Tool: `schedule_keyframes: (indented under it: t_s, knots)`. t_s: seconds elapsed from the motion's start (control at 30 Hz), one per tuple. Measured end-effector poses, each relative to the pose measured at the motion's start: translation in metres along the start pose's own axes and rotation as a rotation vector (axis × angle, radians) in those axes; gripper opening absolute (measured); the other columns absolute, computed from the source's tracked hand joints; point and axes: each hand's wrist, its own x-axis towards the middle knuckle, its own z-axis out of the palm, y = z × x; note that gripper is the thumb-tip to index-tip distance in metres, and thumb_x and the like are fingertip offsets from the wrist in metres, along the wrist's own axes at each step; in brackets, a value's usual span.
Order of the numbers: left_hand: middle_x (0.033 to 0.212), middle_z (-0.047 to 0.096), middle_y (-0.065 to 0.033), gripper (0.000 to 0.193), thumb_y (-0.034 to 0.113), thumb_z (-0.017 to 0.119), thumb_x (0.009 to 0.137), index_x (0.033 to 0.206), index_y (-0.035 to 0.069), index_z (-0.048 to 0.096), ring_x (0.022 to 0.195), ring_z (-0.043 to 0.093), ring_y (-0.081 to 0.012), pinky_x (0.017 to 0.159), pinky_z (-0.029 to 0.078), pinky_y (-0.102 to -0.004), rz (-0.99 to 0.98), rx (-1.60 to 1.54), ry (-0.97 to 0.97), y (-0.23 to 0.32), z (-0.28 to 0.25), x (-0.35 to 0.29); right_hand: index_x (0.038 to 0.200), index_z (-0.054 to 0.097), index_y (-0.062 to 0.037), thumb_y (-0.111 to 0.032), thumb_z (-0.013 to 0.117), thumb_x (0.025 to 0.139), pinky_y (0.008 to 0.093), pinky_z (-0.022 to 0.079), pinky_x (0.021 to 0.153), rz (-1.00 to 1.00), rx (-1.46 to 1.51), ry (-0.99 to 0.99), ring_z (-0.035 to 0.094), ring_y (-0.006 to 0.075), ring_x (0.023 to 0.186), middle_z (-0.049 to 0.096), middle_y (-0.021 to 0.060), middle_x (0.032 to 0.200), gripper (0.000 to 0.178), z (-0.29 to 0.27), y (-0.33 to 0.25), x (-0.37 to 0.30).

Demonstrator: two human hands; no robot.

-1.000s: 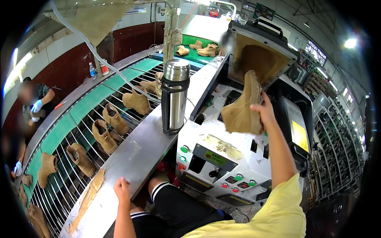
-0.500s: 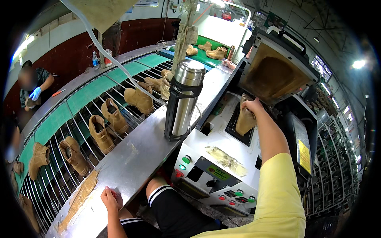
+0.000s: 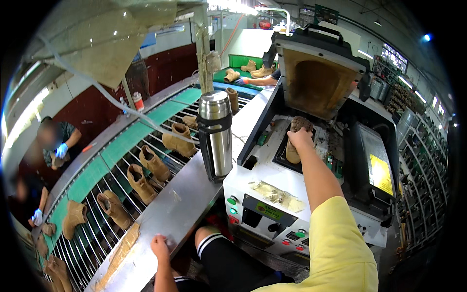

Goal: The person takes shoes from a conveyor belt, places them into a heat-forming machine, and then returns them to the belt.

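Note:
My right hand [image 3: 302, 138] grips a tan boot [image 3: 293, 154] over the dark pad [image 3: 280, 158] of the white press machine [image 3: 272, 192]. A ridged sole shows at the boot's far end, turned up towards me. Behind it, the machine's heavy lid [image 3: 311, 80] stands raised. My left hand [image 3: 161, 247] rests at the edge of the steel counter [image 3: 177, 204], its fingers curled in with nothing visible in them. On that counter, a steel flask [image 3: 223, 151] with a black strap stands upright between my hands.
Several tan boots [image 3: 141, 183] stand on the roller conveyor [image 3: 104, 233] to the left, beside a green strip [image 3: 82, 182]. A gloved co-worker [image 3: 61, 141] handles something at far left. Another person's arm [image 3: 258, 82] reaches over a green bench at the back. A hose [image 3: 112, 100] hangs above the conveyor.
My right hand has turned the boot so its ridged sole now shows. A co-worker's arm now reaches across the back bench. My left hand stays by the counter edge; the whole view has shifted.

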Motion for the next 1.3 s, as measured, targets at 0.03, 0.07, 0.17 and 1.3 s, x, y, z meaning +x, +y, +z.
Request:
schedule_keyframes:
  t_s: [0.03,0.07,0.17,1.3]
  knots:
    - [0.064,0.058,-0.0038,0.03,0.022,0.055,0.09,0.07,0.001,0.061,0.06,0.051,-0.0116,0.056,0.042,-0.0267,0.076,0.069,-0.026,-0.005,0.013,-0.004,0.137,0.038,-0.0138,-0.049,0.059,0.076,0.0442,0.046,0.093,0.0,0.01,0.005,0.051,0.038,0.118,0.034,0.0231,0.139,0.073,0.0,0.001,-0.003]
    - [0.069,0.06,-0.0043,0.024,0.021,0.056,0.088,0.079,0.0,0.064,0.064,0.053,-0.0119,0.06,0.044,-0.0282,-0.044,0.06,-0.123,0.015,0.034,-0.022,0.134,0.042,-0.0117,-0.05,0.057,0.08,0.045,0.046,0.094,0.001,0.004,0.037,0.052,0.0392,0.115,0.033,0.0238,0.14,0.068,-0.004,0.008,-0.005]
    - [0.097,0.064,-0.009,0.027,0.02,0.058,0.09,0.106,-0.002,0.062,0.088,0.057,-0.0156,0.076,0.046,-0.027,0.023,-0.088,-0.338,0.035,0.094,-0.066,0.126,0.049,-0.0048,-0.046,0.056,0.083,0.0481,0.039,0.098,-0.295,-0.16,0.353,0.041,0.0367,0.123,0.04,0.0234,0.134,0.06,0.017,0.016,-0.015]
    - [0.065,0.062,-0.0166,0.027,0.025,0.057,0.078,0.062,0.003,0.06,0.063,0.06,-0.0357,0.062,0.046,-0.0455,0.222,1.114,0.391,0.014,-0.051,0.021,0.112,0.059,-0.0101,-0.035,0.059,0.077,0.0435,0.047,0.084,-1.452,-0.549,-1.257,0.06,0.0318,0.102,0.064,0.0142,0.108,0.044,0.104,0.046,-0.236]
